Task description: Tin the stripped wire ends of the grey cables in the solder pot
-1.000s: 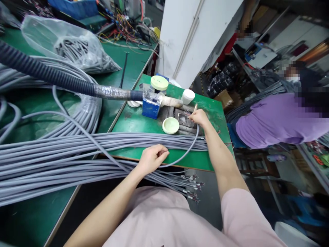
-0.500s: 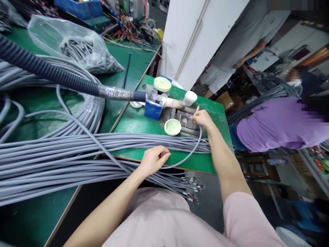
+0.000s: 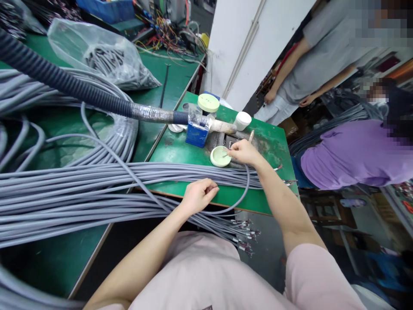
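Observation:
Near the right side of the green bench, my right hand (image 3: 242,153) pinches the end of a grey cable (image 3: 247,186). Its fine wire ends stick out past my fingertips over a shallow pale-green dish (image 3: 220,156); whether they touch its contents I cannot tell. From that hand the cable loops down and back toward my left hand (image 3: 199,196). The left fingers are curled closed above the bench's front edge, and the cable passes beneath that hand. Whatever those fingers hold is hidden. Behind my right hand is a dark, stained metal block (image 3: 232,142), partly covered.
Long bundles of grey cable (image 3: 97,183) cross the bench. A black corrugated hose (image 3: 71,92) ends by a blue box (image 3: 196,135). A lidded tub (image 3: 208,103) and white cup (image 3: 242,121) stand behind. A bag of cables (image 3: 106,60) lies left. Two co-workers are at right.
My right hand has moved left from the metal block to the pale-green dish, carrying the cable end. My left hand stays curled at about the same place. The standing co-worker has come closer into view.

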Motion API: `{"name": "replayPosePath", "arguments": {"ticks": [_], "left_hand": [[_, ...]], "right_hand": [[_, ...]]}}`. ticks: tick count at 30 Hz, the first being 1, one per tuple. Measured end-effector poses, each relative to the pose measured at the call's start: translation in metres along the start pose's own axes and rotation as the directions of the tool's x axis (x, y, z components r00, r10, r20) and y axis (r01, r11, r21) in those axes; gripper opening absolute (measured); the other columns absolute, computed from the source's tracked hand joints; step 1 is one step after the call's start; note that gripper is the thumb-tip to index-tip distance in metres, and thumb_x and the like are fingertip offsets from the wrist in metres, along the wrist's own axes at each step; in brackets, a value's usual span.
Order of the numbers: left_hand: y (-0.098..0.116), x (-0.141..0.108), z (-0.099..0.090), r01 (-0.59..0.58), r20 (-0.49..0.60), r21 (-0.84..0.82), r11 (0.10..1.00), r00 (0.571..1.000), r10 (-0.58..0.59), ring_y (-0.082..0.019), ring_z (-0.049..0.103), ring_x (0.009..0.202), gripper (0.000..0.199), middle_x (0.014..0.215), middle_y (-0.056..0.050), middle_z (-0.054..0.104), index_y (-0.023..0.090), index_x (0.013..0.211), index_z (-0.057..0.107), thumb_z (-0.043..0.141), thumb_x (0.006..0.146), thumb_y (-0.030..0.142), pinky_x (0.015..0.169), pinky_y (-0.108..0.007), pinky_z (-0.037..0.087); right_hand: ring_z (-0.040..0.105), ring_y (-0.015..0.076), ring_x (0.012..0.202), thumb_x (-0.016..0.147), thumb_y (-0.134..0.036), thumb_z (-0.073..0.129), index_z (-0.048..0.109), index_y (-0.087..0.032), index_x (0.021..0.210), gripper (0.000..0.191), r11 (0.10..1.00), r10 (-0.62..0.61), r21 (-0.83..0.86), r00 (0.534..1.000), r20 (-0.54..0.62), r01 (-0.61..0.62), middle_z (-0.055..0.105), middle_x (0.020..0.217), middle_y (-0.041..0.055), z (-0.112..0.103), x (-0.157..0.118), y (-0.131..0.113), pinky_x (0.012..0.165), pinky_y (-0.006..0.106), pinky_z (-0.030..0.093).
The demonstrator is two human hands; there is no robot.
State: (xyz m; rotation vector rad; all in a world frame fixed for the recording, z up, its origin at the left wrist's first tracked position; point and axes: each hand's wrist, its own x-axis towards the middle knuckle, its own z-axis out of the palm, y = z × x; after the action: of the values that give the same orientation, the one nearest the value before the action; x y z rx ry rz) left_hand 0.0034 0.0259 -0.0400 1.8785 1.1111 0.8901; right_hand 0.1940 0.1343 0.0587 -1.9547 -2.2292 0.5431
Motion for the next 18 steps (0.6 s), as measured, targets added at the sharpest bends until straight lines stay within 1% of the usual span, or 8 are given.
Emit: {"name": "replayPosePath", "arguments": {"ticks": [3,6,9,11,14,16,18], "left_hand": [[-0.002,-0.001,0.0,-0.009,0.002,-0.012,1.0,1.0,0.009,-0.01,0.051,0.061,0.013,0.067,0.002,0.06,0.019,0.078,0.062,0.056,0.086,0.027,0.061,-0.022,0.036],[-0.004,-0.001,0.0,-0.022,-0.002,-0.009,1.0,1.0,0.022,-0.01,0.05,0.062,0.013,0.067,0.002,0.06,0.019,0.078,0.062,0.056,0.086,0.027,0.06,-0.022,0.036],[-0.004,-0.001,0.001,-0.032,-0.009,-0.006,0.999,0.999,0.032,-0.01,0.05,0.062,0.013,0.068,0.002,0.06,0.019,0.078,0.062,0.056,0.086,0.027,0.06,-0.022,0.036],[-0.003,-0.001,0.001,-0.033,-0.01,-0.007,0.999,0.999,0.033,-0.01,0.05,0.062,0.014,0.068,0.002,0.06,0.019,0.078,0.062,0.056,0.086,0.027,0.06,-0.022,0.036],[-0.003,0.0,0.0,-0.028,-0.008,-0.012,1.0,1.0,0.028,-0.01,0.05,0.061,0.014,0.067,0.002,0.06,0.019,0.078,0.062,0.056,0.086,0.028,0.059,-0.022,0.036],[-0.003,0.0,-0.001,-0.022,-0.005,-0.022,1.0,1.0,0.022,-0.01,0.05,0.061,0.014,0.067,0.002,0.06,0.019,0.078,0.062,0.055,0.086,0.027,0.059,-0.022,0.036],[-0.002,-0.001,-0.002,-0.018,-0.001,-0.038,0.999,1.0,0.018,-0.01,0.05,0.06,0.013,0.067,0.002,0.06,0.019,0.078,0.062,0.056,0.086,0.027,0.059,-0.022,0.036]], "right_hand": [[0.047,0.0106,0.055,0.071,-0.025,0.058,0.063,-0.014,0.053,0.021,0.993,0.002,-0.122,0.999,0.036,0.003,0.054,0.05,-0.0009,0.007,0.006,-0.009,0.054,0.025,0.028],[0.052,0.0129,0.059,0.073,-0.027,0.057,0.069,-0.014,0.061,0.021,0.972,0.008,-0.235,0.998,0.059,0.006,0.063,0.06,0.002,0.014,0.011,-0.014,0.054,0.026,0.027],[0.055,0.0148,0.063,0.075,-0.029,0.056,0.072,-0.015,0.066,0.023,0.949,0.006,-0.315,0.998,0.067,0.016,0.069,0.07,0.0056,0.02,0.013,-0.017,0.054,0.027,0.027],[0.056,0.0157,0.065,0.076,-0.029,0.056,0.072,-0.015,0.068,0.023,0.939,0.005,-0.343,0.998,0.069,0.019,0.07,0.073,0.0071,0.02,0.012,-0.019,0.055,0.027,0.028],[0.055,0.0153,0.064,0.076,-0.028,0.056,0.072,-0.015,0.067,0.023,0.948,0.001,-0.319,0.999,0.04,0.012,0.069,0.07,0.0062,0.012,0.008,-0.016,0.055,0.027,0.029],[0.053,0.014,0.06,0.075,-0.029,0.056,0.071,-0.014,0.064,0.024,0.966,0.011,-0.259,1.0,-0.021,-0.016,0.065,0.063,0.0042,0.0,0.005,-0.009,0.055,0.026,0.029],[0.051,0.0127,0.056,0.074,-0.029,0.056,0.069,-0.013,0.06,0.024,0.977,0.055,-0.198,0.994,-0.099,-0.074,0.061,0.056,0.0026,-0.013,0.005,0.004,0.055,0.025,0.031]]}}
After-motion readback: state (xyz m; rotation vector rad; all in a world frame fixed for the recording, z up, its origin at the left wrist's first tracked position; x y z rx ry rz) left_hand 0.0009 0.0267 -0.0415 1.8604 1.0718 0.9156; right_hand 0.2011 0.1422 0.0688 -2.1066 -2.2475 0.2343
